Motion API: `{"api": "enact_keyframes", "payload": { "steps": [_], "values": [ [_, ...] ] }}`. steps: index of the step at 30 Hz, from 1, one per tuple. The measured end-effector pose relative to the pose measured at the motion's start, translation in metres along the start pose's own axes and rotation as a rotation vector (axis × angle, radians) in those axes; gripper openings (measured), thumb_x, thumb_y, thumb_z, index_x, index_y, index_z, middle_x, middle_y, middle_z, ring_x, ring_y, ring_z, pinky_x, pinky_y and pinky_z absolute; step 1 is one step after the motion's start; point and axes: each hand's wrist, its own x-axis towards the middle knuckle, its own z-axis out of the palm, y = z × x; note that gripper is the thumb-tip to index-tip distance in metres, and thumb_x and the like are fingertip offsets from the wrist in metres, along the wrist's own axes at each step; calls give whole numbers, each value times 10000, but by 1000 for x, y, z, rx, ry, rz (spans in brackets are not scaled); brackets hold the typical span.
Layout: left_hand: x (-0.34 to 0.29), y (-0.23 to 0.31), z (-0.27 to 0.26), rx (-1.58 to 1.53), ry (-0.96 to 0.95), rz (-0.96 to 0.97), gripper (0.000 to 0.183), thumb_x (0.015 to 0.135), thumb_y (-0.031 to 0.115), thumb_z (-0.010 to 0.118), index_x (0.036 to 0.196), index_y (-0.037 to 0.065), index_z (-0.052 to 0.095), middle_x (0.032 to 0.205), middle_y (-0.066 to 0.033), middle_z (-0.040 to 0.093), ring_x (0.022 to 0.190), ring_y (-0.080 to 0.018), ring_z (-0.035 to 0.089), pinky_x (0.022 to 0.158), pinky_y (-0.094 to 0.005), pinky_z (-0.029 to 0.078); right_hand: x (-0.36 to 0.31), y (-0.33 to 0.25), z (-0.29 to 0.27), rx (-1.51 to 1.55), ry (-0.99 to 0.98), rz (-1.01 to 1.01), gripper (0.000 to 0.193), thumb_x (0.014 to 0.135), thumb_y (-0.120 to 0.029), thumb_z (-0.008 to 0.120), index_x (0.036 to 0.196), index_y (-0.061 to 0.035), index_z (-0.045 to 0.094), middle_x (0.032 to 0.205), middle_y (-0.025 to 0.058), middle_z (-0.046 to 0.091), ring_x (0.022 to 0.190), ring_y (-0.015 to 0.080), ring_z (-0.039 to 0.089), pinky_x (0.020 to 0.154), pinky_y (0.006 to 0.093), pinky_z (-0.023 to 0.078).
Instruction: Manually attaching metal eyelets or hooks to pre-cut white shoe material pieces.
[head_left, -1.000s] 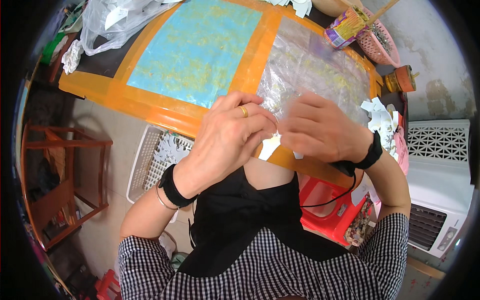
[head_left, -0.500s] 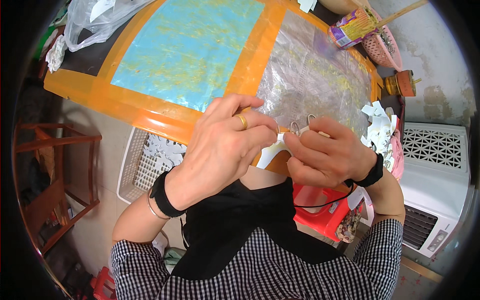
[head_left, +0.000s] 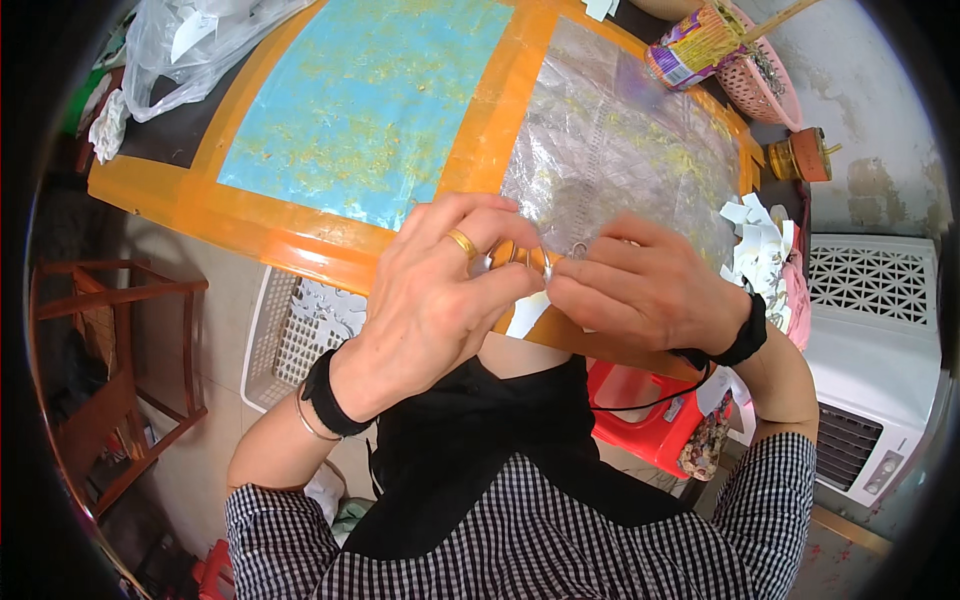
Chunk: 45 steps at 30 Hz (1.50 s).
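Above the near edge of the table, my two hands work close together. My left hand (head_left: 430,290) is closed, thumb and fingers pinched by several thin silvery wire loops (head_left: 532,260). My right hand (head_left: 655,290) is closed too, its fingertips at the top of a white paper piece (head_left: 527,315) that hangs between the hands. One more wire loop (head_left: 578,250) sticks up beside the right fingers. What lies inside the right fingers is mostly hidden.
The orange-edged table (head_left: 300,240) carries a blue sheet (head_left: 350,110) and a clear plastic sheet (head_left: 570,140), both smeared yellow. White paper scraps (head_left: 762,250) lie at right. A printed can (head_left: 690,55) with a stick stands beyond. A white basket (head_left: 262,350) sits below left.
My hands have come closer together, the right one shifting slightly left. More wire loops now show at my left fingertips, and less of the white paper shows.
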Motion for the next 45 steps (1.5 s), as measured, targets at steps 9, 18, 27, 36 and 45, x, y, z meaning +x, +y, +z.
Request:
{"api": "enact_keyframes", "payload": {
  "steps": [9,18,27,36,45],
  "values": [
    [-6,0,6,127,88,112,204,641,68,817,816,144,745,887,22,652,979,-236,607,823,-368,442,-13,-4,1,-69,48,26,305,703,-110,679,994,-63,600,838,-2,571,790,168,572,714,309,439],
    [-6,1,3,143,40,117,205,667,66,793,846,152,743,851,45,637,893,-186,576,766,-348,387,-22,-5,15,63,156,160,333,778,-143,721,1097,-74,654,929,5,591,847,176,558,762,325,429],
    [4,8,-8,69,-155,-72,220,793,100,752,1007,155,750,818,-11,649,861,-224,594,775,-350,407,-30,2,12,108,107,64,335,823,-219,725,1120,-82,654,937,-14,588,893,174,536,788,327,414],
    [48,20,-27,229,-481,43,145,818,118,720,961,115,742,886,-28,693,754,-251,658,688,-359,497,-30,3,9,75,85,61,330,842,-228,709,1127,-69,661,935,-8,585,921,163,539,809,319,437],
    [72,32,-22,252,-661,-91,85,771,149,738,850,116,746,819,-32,672,714,-272,657,632,-373,508,-32,-3,15,71,134,62,207,808,-216,689,940,-56,686,840,10,545,903,164,546,762,316,430]
  ]
}}
